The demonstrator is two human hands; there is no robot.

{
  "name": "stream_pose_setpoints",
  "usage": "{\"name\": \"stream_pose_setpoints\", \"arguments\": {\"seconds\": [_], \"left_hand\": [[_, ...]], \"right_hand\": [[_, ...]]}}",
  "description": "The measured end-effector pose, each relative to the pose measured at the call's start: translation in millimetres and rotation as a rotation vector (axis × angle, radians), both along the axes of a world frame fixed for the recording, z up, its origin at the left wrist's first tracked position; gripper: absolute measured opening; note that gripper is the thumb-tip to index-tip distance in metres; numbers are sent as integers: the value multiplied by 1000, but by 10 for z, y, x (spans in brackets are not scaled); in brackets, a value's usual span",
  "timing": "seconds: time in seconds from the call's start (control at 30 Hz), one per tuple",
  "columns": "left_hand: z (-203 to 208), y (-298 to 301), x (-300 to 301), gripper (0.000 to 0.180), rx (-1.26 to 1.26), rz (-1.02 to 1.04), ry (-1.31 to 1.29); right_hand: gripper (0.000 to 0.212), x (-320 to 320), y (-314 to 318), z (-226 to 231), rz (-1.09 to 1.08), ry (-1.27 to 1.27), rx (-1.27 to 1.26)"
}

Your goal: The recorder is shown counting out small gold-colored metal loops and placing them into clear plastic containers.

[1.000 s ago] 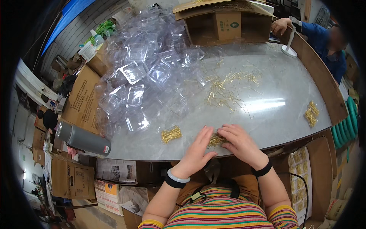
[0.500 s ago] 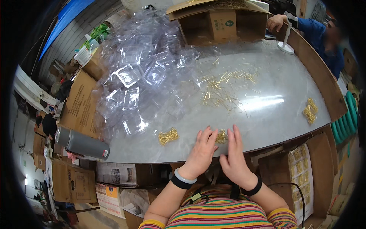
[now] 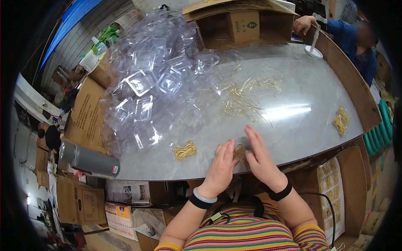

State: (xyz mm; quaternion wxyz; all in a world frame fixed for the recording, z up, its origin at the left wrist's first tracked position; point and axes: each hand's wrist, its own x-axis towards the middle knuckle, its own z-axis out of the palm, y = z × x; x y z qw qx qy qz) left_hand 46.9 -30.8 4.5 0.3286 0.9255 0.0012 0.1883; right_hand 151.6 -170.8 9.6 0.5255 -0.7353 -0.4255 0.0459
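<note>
Grey, glossy tabletop point(image 3: 297, 136); brick wall point(image 3: 74, 47); gold wires point(image 3: 239, 152) between left hand point(image 3: 218, 169) (grip unclear), right hand point(image 3: 264, 164) (grip apart).

Dark rows of print cover the carton point(image 3: 86, 121) at left of the frame; the box point(image 3: 81, 201) at lower left bears dark lettering and a printed block. At top centre, a flap point(image 3: 244, 27) carries a green emblem and small characters. The flask point(image 3: 94, 159) has a red-and-white label. Below it, a newspaper point(image 3: 127, 192) shows fine print, a sheet point(image 3: 121, 221) red characters.
</note>
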Motion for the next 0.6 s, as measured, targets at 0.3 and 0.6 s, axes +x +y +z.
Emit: {"name": "stream_pose_setpoints", "arguments": {"seconds": [0.3,0.6], "left_hand": [[-35,3,0,71,58,13,-35],[230,182,-111,85,-225,-106,37]], "right_hand": [[56,-224,-84,26,-17,-408,-288],[42,-111,-55,23,81,-518,-286]]}}
